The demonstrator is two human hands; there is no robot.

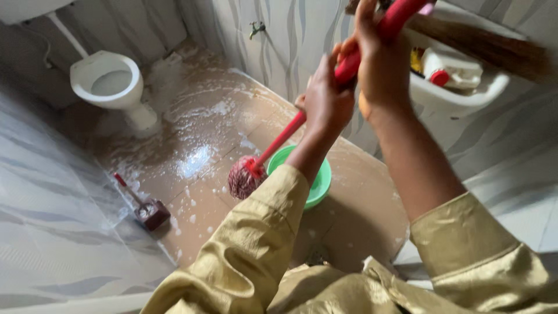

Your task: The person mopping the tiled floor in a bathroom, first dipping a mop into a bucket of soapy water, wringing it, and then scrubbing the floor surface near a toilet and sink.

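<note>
Both my hands grip the red handle of a mop (279,139). My left hand (325,102) wraps the shaft lower down, and my right hand (375,64) holds it higher, near the top of the frame. The mop's reddish stringy head (243,179) hangs just above the wet brown floor, beside the left rim of a green plastic basin (321,185). My gold-coloured sleeves fill the bottom of the view.
A white toilet (110,81) stands at the back left on soapy, foamy floor tiles (203,116). A red-handled brush in a dark holder (150,210) sits by the left wall. A white sink (459,87) holds bottles, with a broom (494,49) above it. A wall tap (256,27) is behind.
</note>
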